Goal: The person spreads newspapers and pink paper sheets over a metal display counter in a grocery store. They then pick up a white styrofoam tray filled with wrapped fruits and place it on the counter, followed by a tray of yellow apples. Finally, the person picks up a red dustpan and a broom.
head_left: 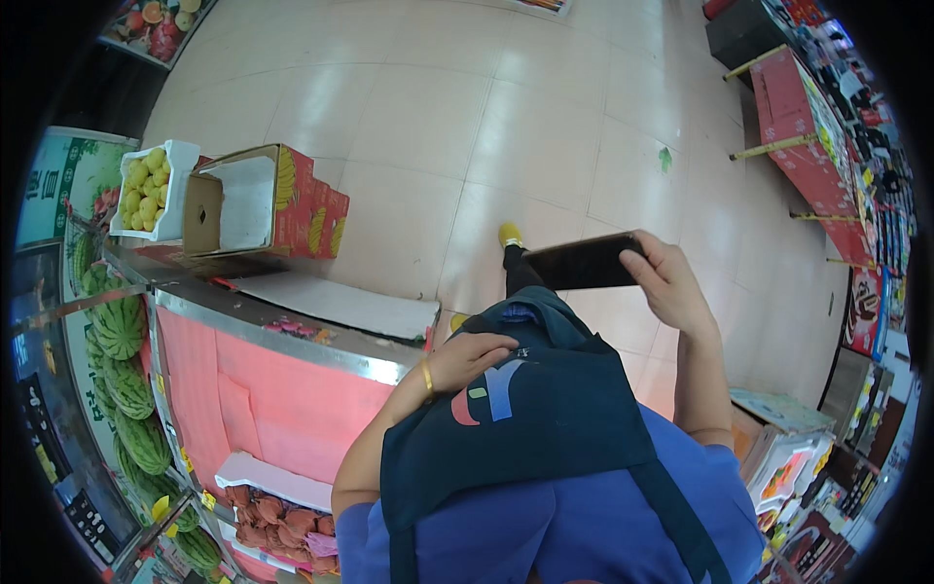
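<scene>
A black smartphone [584,263] is gripped at its right end by my right hand [670,281], thumb on top, held out over the tiled floor. Its dark face shows nothing I can make out. My left hand [467,359] rests flat against the dark green apron [547,431] at my waist, fingers close together, and I see nothing in it. A gold bracelet [427,375] circles that wrist. Beneath the phone's left end, a yellow shoe [510,234] and a dark trouser leg point forward.
To my left runs a display stand with a pink cover [277,394] and metal edge. Watermelons [131,379] line its far side. An open banana carton [248,201] stands beside a white crate [175,190] of yellow fruit. Red-covered shelving [795,131] is at right.
</scene>
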A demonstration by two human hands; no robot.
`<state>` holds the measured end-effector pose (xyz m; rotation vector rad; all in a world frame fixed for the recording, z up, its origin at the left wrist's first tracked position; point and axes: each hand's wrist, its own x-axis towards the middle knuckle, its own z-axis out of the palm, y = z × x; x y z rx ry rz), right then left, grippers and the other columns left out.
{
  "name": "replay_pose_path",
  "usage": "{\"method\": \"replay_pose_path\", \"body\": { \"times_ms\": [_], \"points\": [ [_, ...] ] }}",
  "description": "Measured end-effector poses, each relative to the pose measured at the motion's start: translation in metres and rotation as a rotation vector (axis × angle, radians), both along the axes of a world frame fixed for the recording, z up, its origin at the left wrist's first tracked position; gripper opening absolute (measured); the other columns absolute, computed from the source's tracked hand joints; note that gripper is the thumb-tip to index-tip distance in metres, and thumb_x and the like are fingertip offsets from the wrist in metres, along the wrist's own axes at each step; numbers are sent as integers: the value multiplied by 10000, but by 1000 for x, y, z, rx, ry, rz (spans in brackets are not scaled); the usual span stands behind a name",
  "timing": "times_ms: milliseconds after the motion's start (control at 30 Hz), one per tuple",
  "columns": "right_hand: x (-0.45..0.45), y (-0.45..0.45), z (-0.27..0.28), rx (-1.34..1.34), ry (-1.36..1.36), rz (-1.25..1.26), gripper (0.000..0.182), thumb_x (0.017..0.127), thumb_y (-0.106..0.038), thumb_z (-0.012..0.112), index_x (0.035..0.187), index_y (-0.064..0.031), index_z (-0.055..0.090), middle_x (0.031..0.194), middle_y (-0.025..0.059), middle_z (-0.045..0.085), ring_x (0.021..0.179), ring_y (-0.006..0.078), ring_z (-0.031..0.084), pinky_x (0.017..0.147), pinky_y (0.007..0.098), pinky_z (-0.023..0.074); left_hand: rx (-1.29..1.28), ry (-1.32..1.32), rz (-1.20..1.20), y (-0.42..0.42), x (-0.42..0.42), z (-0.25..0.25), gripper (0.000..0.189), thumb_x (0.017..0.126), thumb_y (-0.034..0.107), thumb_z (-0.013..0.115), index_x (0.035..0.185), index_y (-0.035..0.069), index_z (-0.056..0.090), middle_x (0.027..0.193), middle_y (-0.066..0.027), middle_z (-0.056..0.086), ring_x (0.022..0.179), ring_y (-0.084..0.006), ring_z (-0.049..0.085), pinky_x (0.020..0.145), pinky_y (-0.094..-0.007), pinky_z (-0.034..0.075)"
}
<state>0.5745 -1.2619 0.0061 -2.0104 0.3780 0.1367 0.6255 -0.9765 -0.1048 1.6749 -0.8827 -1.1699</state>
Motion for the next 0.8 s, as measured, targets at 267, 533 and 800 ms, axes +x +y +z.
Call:
{"method": "replay_pose_path", "body": {
  "times_ms": [267,533,800],
  "points": [
    [153,-97,3,-40,-127,37,179,893,-123,475,966,18,557,714,121,585,644,194,532,636,282,443,425,-626,-267,-154,121,-18,181,830,181,494,876,60,621,936,-88,616,924,-247,586,729,-406,490],
    [263,-123,-7,-54,-70,128,184,883,-130,479,968,10,563,710,144,585,629,223,549,624,289,448,368,-752,-371,-189,198,-29,192,861,105,399,936,79,574,973,-50,603,1022,-182,552,1023,-524,234],
    [360,-78,-5,-116,-106,171,184,879,-135,485,955,14,563,682,161,575,603,240,553,602,301,443,489,-515,-341,-156,300,-44,270,885,164,392,1049,94,595,1021,-96,617,1013,-271,572,993,-664,122]
  ]
}}
